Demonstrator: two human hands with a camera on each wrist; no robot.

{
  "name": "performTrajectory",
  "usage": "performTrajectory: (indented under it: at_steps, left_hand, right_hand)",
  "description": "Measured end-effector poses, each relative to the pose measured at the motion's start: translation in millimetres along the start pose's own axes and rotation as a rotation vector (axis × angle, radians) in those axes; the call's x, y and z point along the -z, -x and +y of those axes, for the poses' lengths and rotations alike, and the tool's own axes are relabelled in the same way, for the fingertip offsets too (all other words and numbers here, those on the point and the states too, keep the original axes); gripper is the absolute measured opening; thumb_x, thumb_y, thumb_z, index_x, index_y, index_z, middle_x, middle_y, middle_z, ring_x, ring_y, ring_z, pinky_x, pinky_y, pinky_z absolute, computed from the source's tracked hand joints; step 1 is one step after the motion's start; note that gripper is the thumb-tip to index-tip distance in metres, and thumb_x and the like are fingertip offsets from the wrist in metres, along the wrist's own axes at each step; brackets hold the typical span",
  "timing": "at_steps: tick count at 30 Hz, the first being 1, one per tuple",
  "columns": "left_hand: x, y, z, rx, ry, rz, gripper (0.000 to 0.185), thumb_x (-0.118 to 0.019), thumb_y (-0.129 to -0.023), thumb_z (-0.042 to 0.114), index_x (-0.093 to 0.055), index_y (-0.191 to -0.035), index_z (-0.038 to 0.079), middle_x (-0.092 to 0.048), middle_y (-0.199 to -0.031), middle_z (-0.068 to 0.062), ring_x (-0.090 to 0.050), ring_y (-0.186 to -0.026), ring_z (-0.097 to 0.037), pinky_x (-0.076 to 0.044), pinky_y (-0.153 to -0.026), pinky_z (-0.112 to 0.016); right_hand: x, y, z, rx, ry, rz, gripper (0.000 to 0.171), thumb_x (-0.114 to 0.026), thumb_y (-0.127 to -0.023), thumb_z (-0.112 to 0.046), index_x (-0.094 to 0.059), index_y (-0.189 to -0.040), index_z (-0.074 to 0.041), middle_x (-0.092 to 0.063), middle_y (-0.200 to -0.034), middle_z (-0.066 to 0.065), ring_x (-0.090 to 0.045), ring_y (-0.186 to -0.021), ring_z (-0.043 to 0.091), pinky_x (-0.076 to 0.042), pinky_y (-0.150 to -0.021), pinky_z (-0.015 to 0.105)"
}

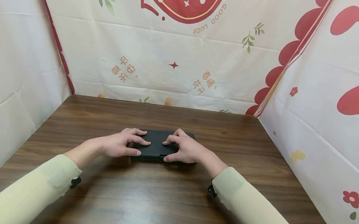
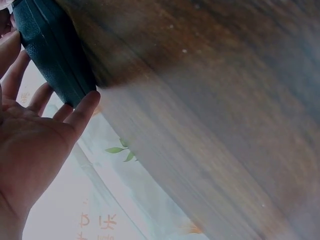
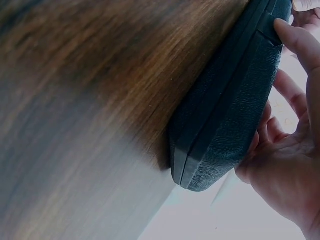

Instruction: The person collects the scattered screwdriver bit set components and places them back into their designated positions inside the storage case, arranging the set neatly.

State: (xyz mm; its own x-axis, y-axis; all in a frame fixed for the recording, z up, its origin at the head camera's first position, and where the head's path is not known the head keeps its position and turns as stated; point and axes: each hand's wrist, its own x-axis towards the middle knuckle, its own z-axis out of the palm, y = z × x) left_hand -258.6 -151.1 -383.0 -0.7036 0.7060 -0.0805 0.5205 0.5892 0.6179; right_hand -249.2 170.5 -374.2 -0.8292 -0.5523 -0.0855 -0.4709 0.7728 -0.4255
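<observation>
1. Black, flat, rectangular case with a pebbled hard shell (image 1: 157, 145) – lies flat on the brown wood-grain table (image 1: 168, 199), about mid-width and toward the far half, its long sides running left to right.
2. Left hand (image 1: 120, 145) – curled over the left end of the case: fingers laid across the top, thumb against the near edge. The left wrist view shows the thumb tip touching the case's dark side (image 2: 55, 50), with the other fingers (image 2: 37, 97) curving behind it. Grip state: closed round the case end, holding it.
3. Right hand (image 1: 185, 150) – mirrors the left on the right end: fingers arched on the lid, thumb at the near edge beside a small catch. The right wrist view shows the thumb pressed on the case's side (image 3: 235, 100) at a seam line between two shell halves, the fingers (image 3: 295, 102) wrapped behind. Grip state: closed round the case, holding it.
4. Case halves appear together; the seam runs the length of the side with no gap showing.
5. Both forearms wear pale green long sleeves (image 1: 41, 186), each with a small dark strap fitting at the cuff.
6. Surround: cream printed cloth (image 1: 176, 57) with red fruit shapes, green sprigs and orange characters stands behind and to both sides of the table.
</observation>
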Motion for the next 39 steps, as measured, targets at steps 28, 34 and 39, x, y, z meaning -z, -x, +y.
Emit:
performTrajectory:
  at_steps: [28,34,39]
  left_hand:
    - [4.0,-1.7,1.3,-0.015,-0.064,-0.019,0.048,-0.073,-0.107,0.03,-0.065,-0.154,0.025,-0.036,-0.177,-0.018,-0.027,-0.162,-0.051,-0.031,-0.128,-0.075]
    - [1.7,1.0,-0.9,-0.034,-0.057,-0.017,0.049,-0.07,-0.109,0.03,-0.063,-0.157,0.023,-0.032,-0.179,-0.019,-0.017,-0.167,-0.054,-0.024,-0.131,-0.078]
    - [-0.3,-0.3,-3.2,-0.04,-0.045,-0.001,0.049,-0.069,-0.11,0.03,-0.062,-0.158,0.023,-0.03,-0.18,-0.018,-0.014,-0.168,-0.053,-0.022,-0.131,-0.078]
  right_hand:
    - [-4,0,0,0.001,-0.009,0.014,0.05,-0.086,-0.096,-0.045,-0.07,-0.141,-0.033,-0.052,-0.131,0.003,-0.057,-0.11,0.021,-0.053,-0.101,0.041]
    - [-7,0,4,0.007,-0.027,0.035,0.052,-0.087,-0.095,-0.047,-0.071,-0.142,-0.034,-0.051,-0.128,0.003,-0.056,-0.103,0.019,-0.052,-0.097,0.038]
    - [-9,-2,7,0.02,-0.013,0.059,0.052,-0.087,-0.095,-0.046,-0.071,-0.142,-0.033,-0.052,-0.127,0.003,-0.057,-0.105,0.02,-0.053,-0.098,0.04]
